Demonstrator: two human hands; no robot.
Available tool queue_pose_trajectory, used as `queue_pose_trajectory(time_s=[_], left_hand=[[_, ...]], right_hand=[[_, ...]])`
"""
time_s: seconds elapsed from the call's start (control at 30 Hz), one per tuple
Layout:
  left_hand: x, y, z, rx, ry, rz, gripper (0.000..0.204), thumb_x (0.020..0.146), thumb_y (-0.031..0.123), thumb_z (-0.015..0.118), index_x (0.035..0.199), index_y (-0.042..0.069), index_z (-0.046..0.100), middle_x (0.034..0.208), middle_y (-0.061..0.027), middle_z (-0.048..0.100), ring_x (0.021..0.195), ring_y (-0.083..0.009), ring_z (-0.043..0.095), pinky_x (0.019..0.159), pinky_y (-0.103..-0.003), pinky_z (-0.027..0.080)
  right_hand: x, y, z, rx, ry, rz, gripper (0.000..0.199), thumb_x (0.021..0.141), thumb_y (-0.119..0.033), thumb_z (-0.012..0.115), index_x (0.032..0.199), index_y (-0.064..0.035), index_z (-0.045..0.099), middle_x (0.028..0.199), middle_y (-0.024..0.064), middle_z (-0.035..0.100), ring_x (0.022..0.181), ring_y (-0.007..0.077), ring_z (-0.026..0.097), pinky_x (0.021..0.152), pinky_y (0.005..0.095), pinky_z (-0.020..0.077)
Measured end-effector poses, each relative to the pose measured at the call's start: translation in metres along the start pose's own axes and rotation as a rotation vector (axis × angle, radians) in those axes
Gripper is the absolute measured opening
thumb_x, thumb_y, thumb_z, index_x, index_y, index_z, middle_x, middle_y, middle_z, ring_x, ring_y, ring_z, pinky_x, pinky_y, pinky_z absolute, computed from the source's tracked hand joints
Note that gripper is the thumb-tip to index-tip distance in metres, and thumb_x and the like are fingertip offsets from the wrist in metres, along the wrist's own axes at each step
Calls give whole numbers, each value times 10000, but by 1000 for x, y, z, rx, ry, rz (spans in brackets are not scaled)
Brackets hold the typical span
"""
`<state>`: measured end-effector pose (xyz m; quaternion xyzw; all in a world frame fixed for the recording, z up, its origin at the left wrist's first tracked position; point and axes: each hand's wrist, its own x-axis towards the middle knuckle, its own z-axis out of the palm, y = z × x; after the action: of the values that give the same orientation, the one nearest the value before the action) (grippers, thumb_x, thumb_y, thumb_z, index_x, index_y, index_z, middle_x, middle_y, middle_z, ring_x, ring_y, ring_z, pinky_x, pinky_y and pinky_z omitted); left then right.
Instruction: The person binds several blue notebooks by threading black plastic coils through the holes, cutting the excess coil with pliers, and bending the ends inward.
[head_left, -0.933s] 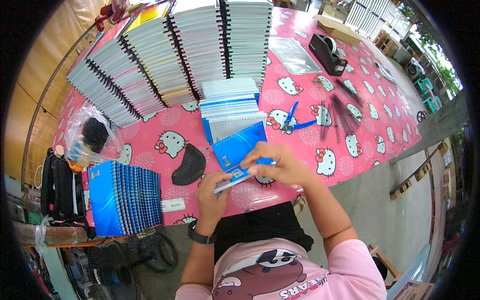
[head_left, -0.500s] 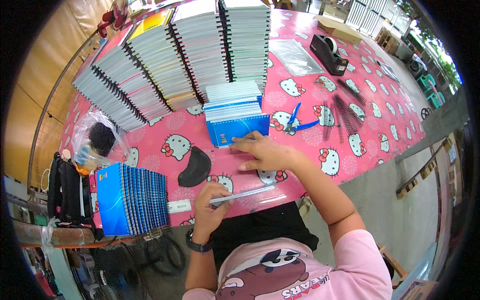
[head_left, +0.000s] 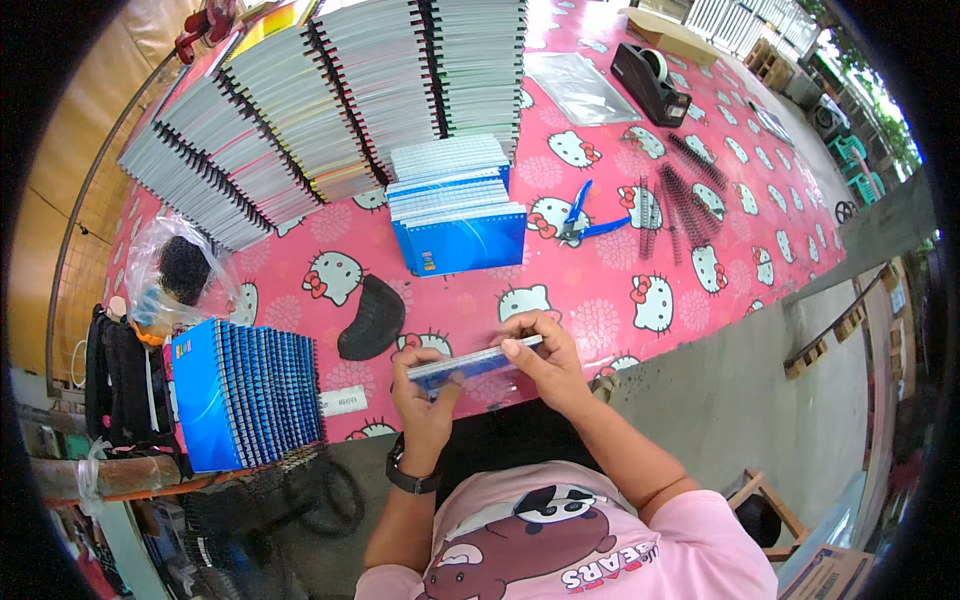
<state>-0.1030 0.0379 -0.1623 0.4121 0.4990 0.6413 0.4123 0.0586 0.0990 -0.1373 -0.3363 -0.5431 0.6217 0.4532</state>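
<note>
Both my hands grip a thin blue-covered notebook (head_left: 472, 364), tilted so its white page edge faces up, at the table's near edge. My left hand (head_left: 424, 392) is closed on its left end, thumb on the near cover. At the other end, my right hand (head_left: 552, 362) pinches it between thumb and fingers. Whether a binding coil is in it I cannot tell. Beyond my hands stands a row of blue notebooks or book blocks (head_left: 470, 243). Left of my left hand is a black curved pad (head_left: 372, 318). Spiral-bound blue notebooks (head_left: 205, 395) stand in a row at the near left.
Tall stacks of coil-bound books (head_left: 380, 90) fill the far left. Blue-handled pliers (head_left: 577, 222) and loose black coils (head_left: 690, 205) lie to the right. Farther back are a tape dispenser (head_left: 650, 88) and clear plastic sleeves (head_left: 580, 88). A plastic bag (head_left: 170, 270) sits at left.
My right hand has come back from the front of the blue row to the notebook and now grips its right end. My left hand still holds the other end. The view has shifted slightly.
</note>
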Motion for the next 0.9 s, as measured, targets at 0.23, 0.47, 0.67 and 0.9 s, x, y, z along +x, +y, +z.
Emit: queue_pose_trajectory(time_s=[0.23,0.47,0.67,0.9], left_hand=[[-8,6,-4,38,-50,-3,347,776,15,650,1053,51,445,987,-61,511,968,-170,509,858,-300,421],[-5,43,31,898,109,692,523,773,70,629,1268,61,460,1225,-129,512,1022,-235,529,983,-481,294],[7,45,24,972,-168,623,350,696,-37,616,1002,126,665,942,3,618,841,-161,574,777,-324,329],[8,42,30,931,-138,653,328,684,-22,645,965,143,677,922,-1,620,797,-158,561,757,-321,329]], right_hand=[[0,8,-4,-131,-153,-98,351,768,6,682,1081,-54,537,886,3,563,832,87,532,753,246,430],[3,20,-5,-193,-131,-122,316,785,50,634,1065,-42,522,935,26,548,852,115,529,755,253,429],[43,-30,-100,-585,-137,-96,318,709,-17,521,1011,-53,615,943,111,624,860,217,602,763,323,485],[105,-27,-253,-1384,707,-56,281,779,-118,616,1044,-24,601,1019,174,630,939,335,596,825,416,464]])
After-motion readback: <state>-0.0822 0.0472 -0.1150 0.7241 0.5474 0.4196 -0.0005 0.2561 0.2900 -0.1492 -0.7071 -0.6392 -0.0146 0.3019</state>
